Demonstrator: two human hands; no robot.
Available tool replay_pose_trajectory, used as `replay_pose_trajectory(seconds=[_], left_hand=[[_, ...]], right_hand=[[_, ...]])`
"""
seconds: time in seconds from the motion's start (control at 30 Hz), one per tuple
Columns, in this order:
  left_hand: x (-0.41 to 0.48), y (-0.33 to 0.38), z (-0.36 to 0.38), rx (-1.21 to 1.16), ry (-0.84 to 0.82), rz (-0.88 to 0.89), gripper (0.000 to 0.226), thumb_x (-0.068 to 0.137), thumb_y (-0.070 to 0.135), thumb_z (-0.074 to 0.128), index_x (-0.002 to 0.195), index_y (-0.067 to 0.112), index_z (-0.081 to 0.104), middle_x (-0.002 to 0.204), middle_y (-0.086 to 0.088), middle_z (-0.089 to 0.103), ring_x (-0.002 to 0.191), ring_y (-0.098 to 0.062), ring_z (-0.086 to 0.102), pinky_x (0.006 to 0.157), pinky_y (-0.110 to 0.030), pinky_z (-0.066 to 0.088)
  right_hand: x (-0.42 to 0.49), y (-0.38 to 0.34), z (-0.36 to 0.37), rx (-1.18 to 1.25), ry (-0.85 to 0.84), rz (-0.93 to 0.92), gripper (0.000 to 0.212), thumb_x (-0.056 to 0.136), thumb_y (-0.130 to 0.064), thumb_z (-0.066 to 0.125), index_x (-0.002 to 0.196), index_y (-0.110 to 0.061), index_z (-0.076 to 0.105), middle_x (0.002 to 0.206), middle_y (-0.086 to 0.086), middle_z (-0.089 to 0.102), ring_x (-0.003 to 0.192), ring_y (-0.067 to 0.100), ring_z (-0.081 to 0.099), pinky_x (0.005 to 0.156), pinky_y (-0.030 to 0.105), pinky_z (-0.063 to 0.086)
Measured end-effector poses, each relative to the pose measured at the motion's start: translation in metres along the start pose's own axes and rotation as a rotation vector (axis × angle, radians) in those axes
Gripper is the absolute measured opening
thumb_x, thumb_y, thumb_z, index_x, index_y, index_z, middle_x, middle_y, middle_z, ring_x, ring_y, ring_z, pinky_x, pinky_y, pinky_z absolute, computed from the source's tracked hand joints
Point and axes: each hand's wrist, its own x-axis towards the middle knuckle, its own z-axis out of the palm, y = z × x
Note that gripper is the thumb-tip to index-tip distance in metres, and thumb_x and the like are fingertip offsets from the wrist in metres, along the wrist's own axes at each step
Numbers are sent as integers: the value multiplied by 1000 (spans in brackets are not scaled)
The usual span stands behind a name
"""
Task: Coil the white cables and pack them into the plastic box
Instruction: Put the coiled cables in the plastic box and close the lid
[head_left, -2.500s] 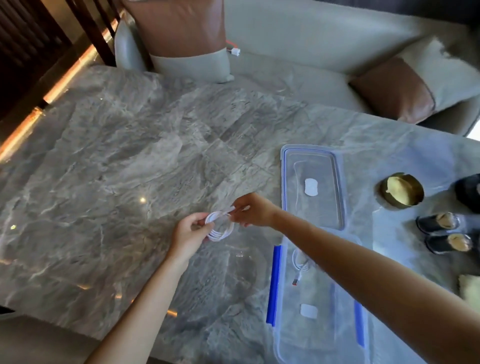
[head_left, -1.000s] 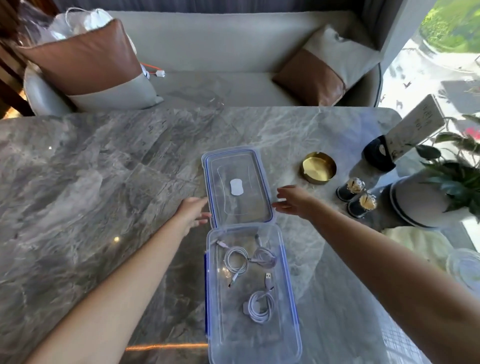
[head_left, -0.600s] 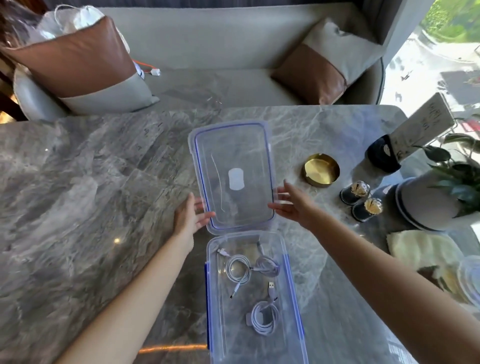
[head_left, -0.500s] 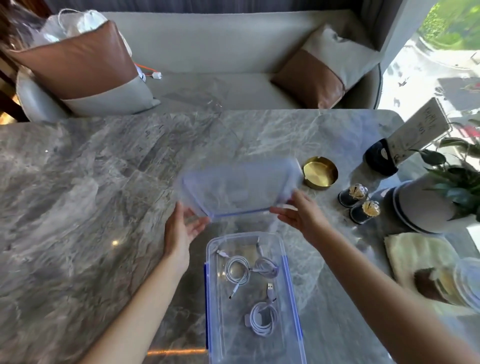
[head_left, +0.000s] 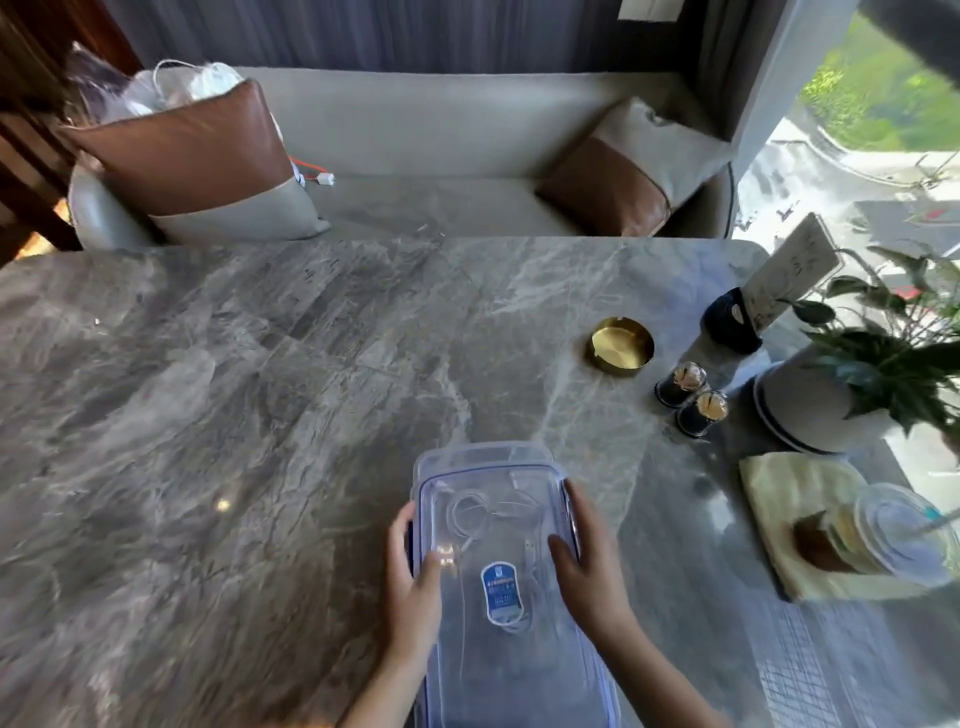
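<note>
plastic box (head_left: 483, 454) lies at the near side of the grey marble bench (head_left: 260, 415), its clear lid (head_left: 519, 654) laid over it. the hands are apart, one on each long side: left hand (head_left: 413, 587) grips the lid's left edge, thumb on top, and right hand (head_left: 589, 566) grips the right edge likewise. white cables (head_left: 467, 514) lie coiled inside the box, blurred through the lid, under its blue sticker (head_left: 501, 592).

Plastic box (head_left: 597, 691) at the near middle of the table (head_left: 260, 415), lid (head_left: 488, 467) on top, coiled cables (head_left: 467, 514) inside, left hand (head_left: 415, 577) holding the lid's left edge, right hand (head_left: 587, 561) its right edge, dish (head_left: 621, 343) beyond to the right, two jars (head_left: 680, 383) right of that, sofa (head_left: 441, 130) behind the table
</note>
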Motion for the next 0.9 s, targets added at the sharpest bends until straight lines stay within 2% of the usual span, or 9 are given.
replay_pose_trajectory(seconds=[0.13, 0.3, 0.47, 0.53, 0.63, 0.7, 0.8, 0.9], left_hand=[[2, -5, 0, 44, -28, 13, 51, 91, -8, 44, 132, 20, 34, 143, -2, 37, 133, -12, 32, 112, -31, 24], [15, -5, -1, 84, -33, -6, 56, 90, -12, 39, 141, 10, 29, 148, -5, 33, 139, -17, 28, 118, -40, 19], [30, 2, 5, 77, -1, -27, 57, 88, -16, 37, 138, 9, 33, 143, -6, 39, 136, -19, 34, 113, -32, 25], [35, 4, 7, 71, 16, -25, 54, 88, -16, 37, 137, 7, 35, 140, -6, 42, 135, -22, 37, 113, -34, 27], [36, 6, 9, 113, 11, -8, 58, 88, -16, 38, 141, 6, 31, 147, -9, 37, 138, -20, 33, 117, -39, 23], [36, 6, 7, 177, 4, 8, 59, 88, -15, 40, 143, 4, 29, 150, -9, 33, 138, -15, 30, 117, -33, 20], [42, 8, 2, 265, -24, 15, 58, 89, -12, 42, 143, 3, 29, 150, -8, 33, 131, -5, 29, 106, -14, 19], [51, 11, 2, 302, -28, 12, 57, 90, -10, 42, 143, 3, 28, 152, -8, 31, 136, -10, 28, 108, -16, 19]], right_hand=[[-3, 0, 3, -40, 6, 24, 62, 86, 8, 52, 143, -7, 32, 151, 7, 34, 140, 19, 30, 114, 26, 21], [6, -6, 7, -73, -9, -5, 60, 89, 4, 49, 144, -9, 29, 153, 5, 30, 142, 17, 27, 116, 28, 19], [17, -8, 8, -109, 8, -49, 57, 90, 0, 52, 143, -10, 32, 150, 5, 35, 139, 17, 31, 111, 22, 22], [23, -9, 7, -119, 25, -73, 55, 90, 1, 52, 141, -10, 35, 146, 5, 39, 135, 19, 37, 108, 20, 24], [29, -7, 7, -213, 21, -101, 57, 89, -1, 52, 143, -12, 34, 146, 4, 39, 135, 20, 36, 107, 22, 25], [32, -5, 6, -278, 11, -100, 58, 90, -5, 52, 144, -16, 32, 148, 3, 37, 134, 23, 34, 109, 26, 25], [39, -6, 4, -310, 21, -147, 54, 91, -9, 54, 142, -17, 37, 144, 2, 43, 125, 25, 41, 102, 23, 27], [49, -8, 7, -339, 23, -148, 53, 92, -9, 51, 142, -17, 36, 145, 4, 41, 125, 26, 39, 101, 22, 25]])
